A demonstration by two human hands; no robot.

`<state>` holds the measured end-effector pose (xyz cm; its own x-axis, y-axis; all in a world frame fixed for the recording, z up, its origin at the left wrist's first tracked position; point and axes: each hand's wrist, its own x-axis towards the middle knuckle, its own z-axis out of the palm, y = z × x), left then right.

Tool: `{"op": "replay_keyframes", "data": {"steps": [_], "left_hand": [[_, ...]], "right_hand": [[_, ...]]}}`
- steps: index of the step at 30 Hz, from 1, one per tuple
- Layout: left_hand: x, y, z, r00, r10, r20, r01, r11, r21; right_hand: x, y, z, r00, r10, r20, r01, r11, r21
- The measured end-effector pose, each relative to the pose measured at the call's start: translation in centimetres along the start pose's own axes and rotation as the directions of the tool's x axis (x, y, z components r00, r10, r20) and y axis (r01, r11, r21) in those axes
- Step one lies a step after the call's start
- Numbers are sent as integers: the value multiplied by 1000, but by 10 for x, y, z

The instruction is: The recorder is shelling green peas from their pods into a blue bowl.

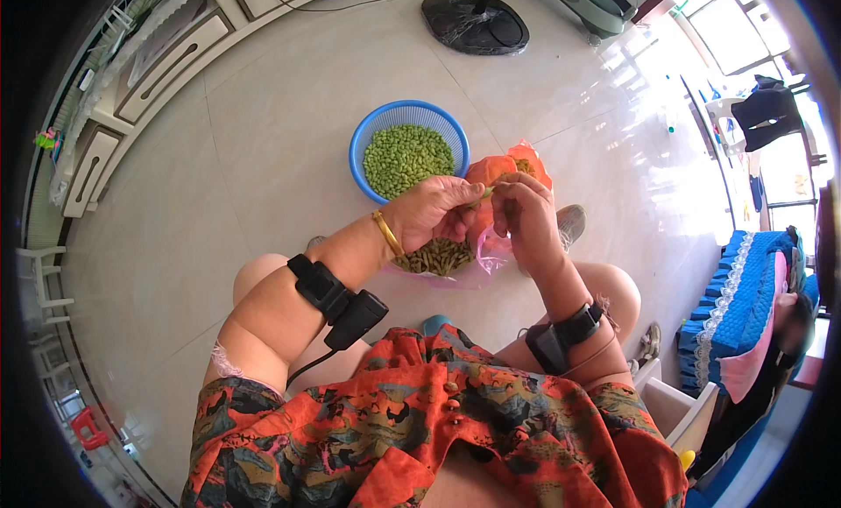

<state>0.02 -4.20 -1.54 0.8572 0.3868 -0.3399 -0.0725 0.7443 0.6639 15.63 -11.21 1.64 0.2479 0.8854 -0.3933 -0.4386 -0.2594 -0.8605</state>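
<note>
My left hand (433, 209), with a gold bracelet at its wrist, pinches one end of a small green bean pod (487, 193) between thumb and fingers. The fingertips of my right hand (523, 206) are closed on the pod's other end. Just behind my left hand stands a blue plastic basket (355, 154) holding many shelled green beans (407, 158). A red plastic bag (489, 170) with pods in it lies behind my hands. Below my left hand, brownish pods (439, 256) lie in a pink plastic bag (460, 279), partly hidden by my hand and wrist.
The tiled floor (295, 114) surrounds the basket. A black stand base (474, 23) is farther back. White drawers (174, 64) line the left. At the right, a person (782, 337) is beside a blue quilted cover (739, 311). My shoe (571, 224) is right of the bags.
</note>
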Motion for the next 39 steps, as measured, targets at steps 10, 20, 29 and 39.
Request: {"op": "replay_keyframes", "data": {"steps": [10, 20, 29, 39], "left_hand": [[-5, 10, 3, 999, -8, -54, 17, 986, 166], [-6, 8, 3, 999, -51, -6, 51, 983, 179], [-6, -1, 0, 996, -67, -51, 71, 994, 79], [-4, 1, 9, 993, 95, -72, -54, 896, 442]], "right_hand": [[-5, -3, -3, 959, 197, 204, -188, 980, -63], [-3, 2, -16, 908, 289, 304, -288, 956, -51], [-4, 13, -10, 957, 147, 251, -108, 981, -163], [6, 14, -18, 916, -22, 402, 209, 879, -429]]}}
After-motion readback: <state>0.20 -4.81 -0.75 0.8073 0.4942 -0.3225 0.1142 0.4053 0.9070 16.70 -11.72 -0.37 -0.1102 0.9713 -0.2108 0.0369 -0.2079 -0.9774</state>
